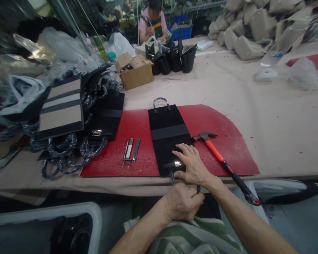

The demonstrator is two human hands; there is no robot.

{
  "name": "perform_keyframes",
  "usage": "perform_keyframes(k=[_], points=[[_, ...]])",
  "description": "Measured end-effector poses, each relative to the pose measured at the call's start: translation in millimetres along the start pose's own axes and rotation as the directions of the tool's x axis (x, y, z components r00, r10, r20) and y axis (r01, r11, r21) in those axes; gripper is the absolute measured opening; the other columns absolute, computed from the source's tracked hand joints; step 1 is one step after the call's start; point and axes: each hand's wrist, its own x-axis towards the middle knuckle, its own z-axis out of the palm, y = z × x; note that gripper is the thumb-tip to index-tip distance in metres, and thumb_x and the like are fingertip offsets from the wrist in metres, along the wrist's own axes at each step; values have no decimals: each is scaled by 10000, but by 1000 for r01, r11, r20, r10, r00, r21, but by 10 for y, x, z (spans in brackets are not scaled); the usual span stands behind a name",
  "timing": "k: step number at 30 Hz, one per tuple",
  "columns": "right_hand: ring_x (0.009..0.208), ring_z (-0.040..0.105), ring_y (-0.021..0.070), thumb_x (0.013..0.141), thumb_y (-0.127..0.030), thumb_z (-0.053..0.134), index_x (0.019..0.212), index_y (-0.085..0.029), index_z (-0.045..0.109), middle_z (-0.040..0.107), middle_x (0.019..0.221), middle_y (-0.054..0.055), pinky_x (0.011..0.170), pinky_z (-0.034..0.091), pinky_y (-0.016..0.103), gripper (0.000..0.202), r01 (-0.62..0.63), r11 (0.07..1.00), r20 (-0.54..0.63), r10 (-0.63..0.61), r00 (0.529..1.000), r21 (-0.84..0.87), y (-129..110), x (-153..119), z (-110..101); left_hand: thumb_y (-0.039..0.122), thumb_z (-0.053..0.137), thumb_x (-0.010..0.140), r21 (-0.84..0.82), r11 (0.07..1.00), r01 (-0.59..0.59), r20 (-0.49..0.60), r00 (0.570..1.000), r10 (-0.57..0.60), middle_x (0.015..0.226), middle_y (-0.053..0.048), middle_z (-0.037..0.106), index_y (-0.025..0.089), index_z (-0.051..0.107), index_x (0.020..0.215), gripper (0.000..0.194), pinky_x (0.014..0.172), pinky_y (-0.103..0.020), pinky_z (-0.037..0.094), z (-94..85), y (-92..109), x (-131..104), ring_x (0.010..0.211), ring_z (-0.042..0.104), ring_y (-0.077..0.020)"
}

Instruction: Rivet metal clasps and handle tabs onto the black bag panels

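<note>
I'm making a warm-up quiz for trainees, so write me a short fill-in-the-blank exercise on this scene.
1. The spread hand resting on the black panel is the person's ____ hand.
2. The hammer lies partly on a mat coloured ____.
3. The cardboard box stands to the ____ of the black bags.
Missing words: right; red; left.

A handbag-making workshop; the broad worktable (pixel 222 91) carries a red mat (pixel 214 120) with a claw hammer (pixel 225 164), pronged metal tools (pixel 128 150) and a flat black bag panel (pixel 166 120) with a plastic-wrapped handle (pixel 161 98); a pile of similar panels (pixel 60 111) lies to the left; farther back are black bucket bags (pixel 188 60) in a row and heaped beige bag bodies (pixel 246 47); a co-worker (pixel 163 23) in a pink top is at the far edge.
</note>
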Motion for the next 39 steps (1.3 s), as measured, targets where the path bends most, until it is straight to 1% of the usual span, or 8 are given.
perform_keyframes(k=[4, 7, 9, 14, 17, 24, 29, 39], points=[[1401, 316, 390, 701, -448, 740, 1372, -180, 557, 408, 1517, 165, 1146, 203, 584, 745, 15, 1000, -24, -15, 1000, 6, 24, 7, 31, 240, 470, 942, -55, 997, 53, -52, 997, -56, 764, -66, 653, 146, 626, 858, 200, 718, -340, 512, -198, 4, -45, 742, 621, -179], [1393, 326, 398, 714, -458, 723, 1363, -182, 566, 424, 1504, 166, 1136, 208, 602, 723, 25, 1000, -51, -24, 998, 15, 47, 20, 49, 199, 471, 941, -57, 971, 234, -213, 947, -241, 809, -78, 692, 168, 633, 892, 172, 789, -351, 515, -412, -118, -225, 783, 647, -176], [1389, 337, 396, 719, -449, 726, 1360, -189, 568, 436, 1493, 164, 1130, 219, 612, 710, 28, 999, -62, -26, 998, 19, 65, 35, 58, 187, 477, 945, -42, 883, 467, -372, 813, -448, 860, -86, 717, 177, 647, 926, 171, 802, -342, 510, -613, -305, -414, 822, 668, -181], [1387, 357, 393, 735, -411, 727, 1356, -191, 571, 444, 1492, 165, 1129, 234, 618, 677, 53, 998, -96, -54, 994, -12, 113, 75, 85, 284, 547, 906, -66, 326, 943, -425, 269, -864, 923, -83, 723, 170, 692, 944, 189, 789, -307, 504, -1262, -987, -963, 822, 676, -201], [1392, 346, 398, 728, -422, 745, 1362, -182, 568, 432, 1504, 167, 1128, 243, 619, 700, 63, 997, -97, -66, 993, -36, 123, 82, 100, 333, 587, 868, -17, 122, 992, -317, 110, -942, 927, -84, 737, 161, 712, 926, 219, 789, -300, 487, -1550, -1307, -1178, 838, 677, -214], [1386, 347, 401, 740, -467, 736, 1366, -168, 565, 438, 1498, 174, 1126, 241, 631, 714, 47, 998, -73, -50, 996, -39, 99, 90, 79, 473, 649, 793, 167, 102, 981, -19, 107, -994, 844, -92, 746, 190, 707, 785, 289, 714, -304, 456, -1620, -1496, -979, 839, 685, -251], [1401, 327, 396, 709, -484, 768, 1375, -160, 562, 420, 1510, 175, 1149, 217, 607, 769, 15, 1000, -27, -16, 1000, -26, 52, 80, 42, 492, 648, 754, 327, 59, 943, 49, 45, -998, 842, -139, 736, 187, 695, 771, 309, 694, -328, 460, -1543, -1525, -793, 872, 693, -306], [1413, 333, 379, 679, -469, 793, 1362, -179, 567, 434, 1506, 161, 1162, 214, 601, 775, -15, 1000, -33, 16, 999, 16, 3, 65, 17, 327, 623, 711, 329, 63, 942, 54, 48, -997, 811, -178, 727, 171, 688, 726, 169, 662, -364, 479, -1505, -1631, -822, 837, 696, -353]])
